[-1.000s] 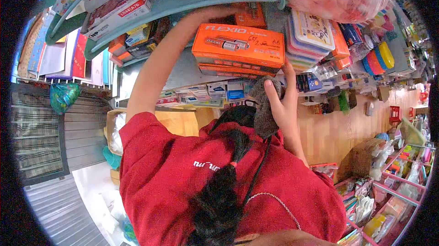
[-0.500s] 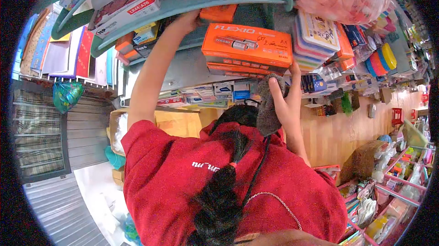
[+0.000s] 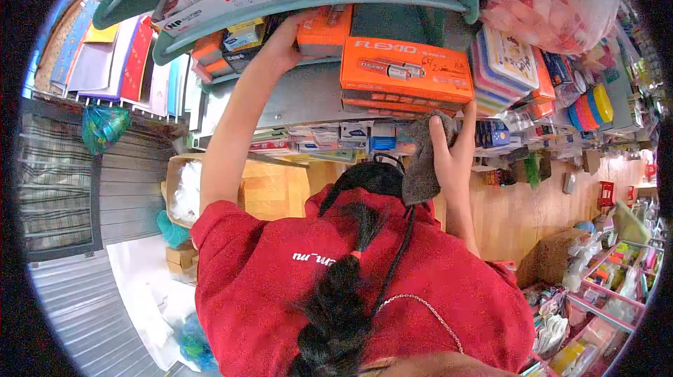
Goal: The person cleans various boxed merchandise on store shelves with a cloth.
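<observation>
Left hand [image 3: 286, 42] is gripping small orange box [image 3: 327, 35], its leftward shift opening space behind FLEXIO box [image 3: 406, 77]; right hand [image 3: 454, 156] is clasping grey cloth [image 3: 421, 167], touching FLEXIO box

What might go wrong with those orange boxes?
The FLEXIO battery box sits on other orange boxes, so the stack might slide if pushed. The right hand holds a gray cloth while touching that box's corner, so its grip may be weak. And the left hand, on a smaller orange box close to the upper shelf's rim, could bump that rim.
</observation>
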### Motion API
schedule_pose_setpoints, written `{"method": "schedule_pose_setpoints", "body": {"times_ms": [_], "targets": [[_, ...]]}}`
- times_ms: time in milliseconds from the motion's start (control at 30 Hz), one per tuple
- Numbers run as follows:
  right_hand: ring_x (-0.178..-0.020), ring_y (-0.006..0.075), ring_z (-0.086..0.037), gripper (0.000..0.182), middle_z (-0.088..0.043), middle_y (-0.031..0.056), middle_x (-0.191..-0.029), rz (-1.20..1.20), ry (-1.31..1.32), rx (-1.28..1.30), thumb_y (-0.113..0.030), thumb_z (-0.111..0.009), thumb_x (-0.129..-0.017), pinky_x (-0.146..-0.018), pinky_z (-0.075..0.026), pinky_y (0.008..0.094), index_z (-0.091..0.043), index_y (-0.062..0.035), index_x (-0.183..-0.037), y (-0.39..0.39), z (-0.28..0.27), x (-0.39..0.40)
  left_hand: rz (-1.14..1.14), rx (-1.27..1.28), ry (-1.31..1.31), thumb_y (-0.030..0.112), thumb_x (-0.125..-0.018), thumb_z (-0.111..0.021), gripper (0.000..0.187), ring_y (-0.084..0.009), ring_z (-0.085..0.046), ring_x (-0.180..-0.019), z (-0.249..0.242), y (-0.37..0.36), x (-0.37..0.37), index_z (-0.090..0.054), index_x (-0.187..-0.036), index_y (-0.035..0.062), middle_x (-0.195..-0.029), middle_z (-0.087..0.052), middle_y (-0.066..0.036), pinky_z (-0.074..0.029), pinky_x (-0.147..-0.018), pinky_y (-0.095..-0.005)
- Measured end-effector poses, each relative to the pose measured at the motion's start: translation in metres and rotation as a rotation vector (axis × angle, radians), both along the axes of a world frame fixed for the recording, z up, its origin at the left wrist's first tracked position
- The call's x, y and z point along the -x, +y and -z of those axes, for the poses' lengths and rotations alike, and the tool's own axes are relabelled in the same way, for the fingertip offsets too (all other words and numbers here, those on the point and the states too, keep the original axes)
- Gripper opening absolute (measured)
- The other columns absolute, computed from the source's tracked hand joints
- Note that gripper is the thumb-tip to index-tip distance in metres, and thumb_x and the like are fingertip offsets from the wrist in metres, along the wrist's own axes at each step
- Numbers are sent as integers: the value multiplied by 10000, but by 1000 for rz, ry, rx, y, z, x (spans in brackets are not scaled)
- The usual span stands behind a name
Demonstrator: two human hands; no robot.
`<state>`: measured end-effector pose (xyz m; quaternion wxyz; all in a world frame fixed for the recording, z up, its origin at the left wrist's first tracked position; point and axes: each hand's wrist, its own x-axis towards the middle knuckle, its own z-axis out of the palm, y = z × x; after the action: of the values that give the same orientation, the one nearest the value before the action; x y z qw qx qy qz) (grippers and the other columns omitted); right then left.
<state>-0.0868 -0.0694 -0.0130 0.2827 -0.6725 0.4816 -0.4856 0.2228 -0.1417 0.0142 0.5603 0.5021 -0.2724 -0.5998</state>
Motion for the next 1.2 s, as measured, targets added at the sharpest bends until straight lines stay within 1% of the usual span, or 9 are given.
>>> {"method": "schedule_pose_setpoints", "body": {"times_ms": [100,200,300,333,733,933,1033,1133,1200], "targets": [[-1183,332,-361,628,-361,223,-1279,146,109,293,-180,-616,-764,-980,-280,366,-316,33,-1273,5,-19,-6,-37,-39,56,324,-816,-502,356,-234,-538,-972,-12,14,5,-490,-1119,139,-1086,-550,-60,-428,-834,-459],[-1147,315,-419,609,-359,173,-1299,60,253,522,-195,-652,-724,-903,-387,367,-394,-82,-1264,7,-28,-6,-57,-40,112,305,-812,-508,341,-257,-539,-936,-11,20,1,-490,-1110,140,-1070,-548,-64,-417,-837,-483],[-1064,281,-497,577,-369,110,-1302,-49,406,267,-216,-685,-692,-740,-488,347,-460,-194,-1223,1,-26,-29,-109,-83,146,291,-810,-516,340,-273,-537,-918,-13,29,5,-487,-1113,138,-1065,-546,-69,-413,-835,-508],[-996,259,-541,571,-388,77,-1288,17,409,396,-233,-703,-669,-619,-511,321,-480,-233,-1194,-6,-19,-32,-135,-109,152,287,-809,-518,342,-277,-536,-913,-15,35,7,-486,-1115,138,-1064,-545,-70,-414,-832,-516],[-1047,281,-507,488,-450,68,-1231,45,363,303,-107,-689,-661,-734,-490,344,-510,-166,-1112,-7,-18,-33,-185,-11,161,305,-828,-505,390,-291,-558,-924,-20,92,20,-456,-1156,99,-1080,-552,-97,-459,-781,-507],[-924,232,-570,542,-475,17,-1199,66,382,405,-41,-666,-612,-665,-496,320,-537,-243,-1098,-11,-17,-27,-147,25,252,325,-826,-513,422,-277,-568,-914,-8,98,17,-443,-1177,101,-1072,-556,-98,-475,-720,-490],[-913,228,-572,545,-482,17,-1188,46,392,327,-24,-660,-607,-679,-493,316,-543,-242,-1093,-8,-25,-27,-144,1,241,327,-821,-518,421,-260,-574,-898,-6,97,9,-450,-1173,107,-1053,-564,-87,-491,-638,-467],[-1014,253,-526,482,-497,52,-1173,21,403,309,-16,-646,-642,-765,-465,323,-548,-173,-1087,-10,-27,-25,165,39,469,324,-815,-524,408,-235,-590,-837,9,100,-24,-464,-1160,116,-1018,-577,-69,-499,-523,-420],[-1000,255,-531,475,-504,55,-1160,24,409,340,-15,-644,-642,-764,-464,324,-553,-171,-1082,-13,-28,-25,81,6,317,325,-811,-528,401,-215,-597,-795,15,109,-26,-479,-1139,99,-994,-586,-69,-488,-464,-386]]}}
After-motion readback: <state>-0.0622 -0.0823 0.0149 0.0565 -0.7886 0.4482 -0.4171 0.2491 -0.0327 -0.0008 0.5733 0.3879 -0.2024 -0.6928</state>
